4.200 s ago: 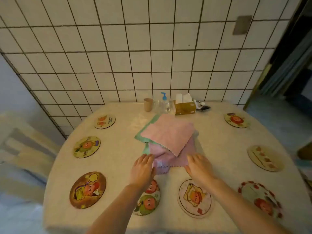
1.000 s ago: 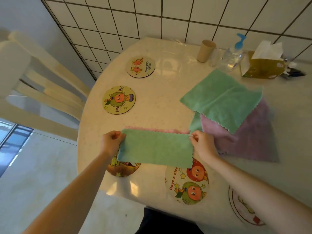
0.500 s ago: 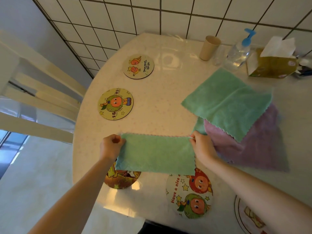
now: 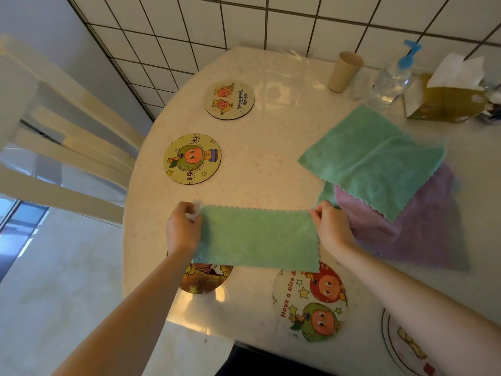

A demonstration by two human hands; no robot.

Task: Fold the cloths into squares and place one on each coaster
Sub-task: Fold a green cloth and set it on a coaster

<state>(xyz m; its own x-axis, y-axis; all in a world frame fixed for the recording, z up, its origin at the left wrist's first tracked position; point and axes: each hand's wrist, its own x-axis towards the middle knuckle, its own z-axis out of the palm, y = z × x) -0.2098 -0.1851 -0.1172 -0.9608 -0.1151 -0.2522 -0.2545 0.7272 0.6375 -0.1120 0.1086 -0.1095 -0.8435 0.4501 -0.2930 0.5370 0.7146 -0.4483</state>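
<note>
First fold done, cloth now a strip held taut between my hands.

My left hand (image 4: 183, 229) and right hand (image 4: 329, 226) each keep a pinching grip on an end of the green cloth (image 4: 257, 237), which a moment ago showed pink along its far edge; now the edges line up. It hangs over the near bench (image 4: 257, 158), covering part of a brown coaster (image 4: 203, 279). The next fold should make it square.

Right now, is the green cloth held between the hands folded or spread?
Folded once: the green cloth hangs as a long rectangle, not yet a square.
</note>
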